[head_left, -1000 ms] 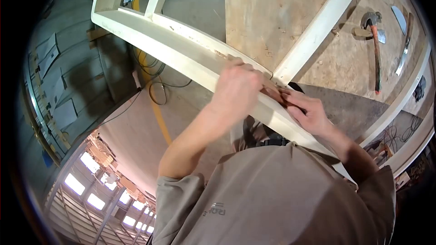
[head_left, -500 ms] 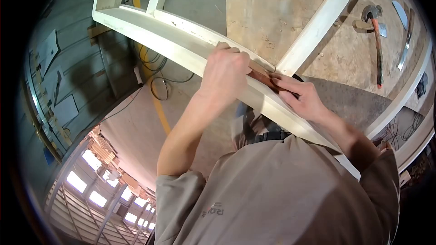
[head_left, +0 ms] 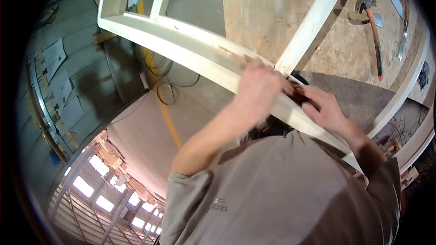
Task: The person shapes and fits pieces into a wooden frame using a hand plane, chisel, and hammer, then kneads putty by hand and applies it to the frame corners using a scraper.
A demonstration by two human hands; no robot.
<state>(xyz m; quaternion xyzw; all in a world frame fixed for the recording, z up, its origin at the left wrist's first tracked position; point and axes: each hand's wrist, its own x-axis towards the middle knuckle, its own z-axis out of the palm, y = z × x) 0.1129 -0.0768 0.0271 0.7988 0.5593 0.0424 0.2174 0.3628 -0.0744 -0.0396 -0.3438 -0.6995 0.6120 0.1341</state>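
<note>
A curved cream-coloured wooden frame [head_left: 181,59] lies in front of my body, with crosspieces joining its long rail. My left hand [head_left: 260,86] is closed over the rail near a joint, slightly smeared by motion. Close to it, my right hand [head_left: 324,105] rests on the same rail with bent fingers. Between them shows a dark reddish-brown, elongated piece [head_left: 297,91], gripped by both hands; its kind cannot be made out because fingers cover most of it.
On the plywood board [head_left: 259,13] lie an orange-handled hammer [head_left: 374,36], a flat metal strip [head_left: 403,36] and a pale blade-like piece [head_left: 394,2]. Black cable [head_left: 170,91] coils on the floor at left. A grey wall panel [head_left: 86,63] stands beyond.
My left hand has slid right along the rail, closer to my right hand. The right hand and the brown piece have shifted slightly right and down; the camera view has turned a little.
</note>
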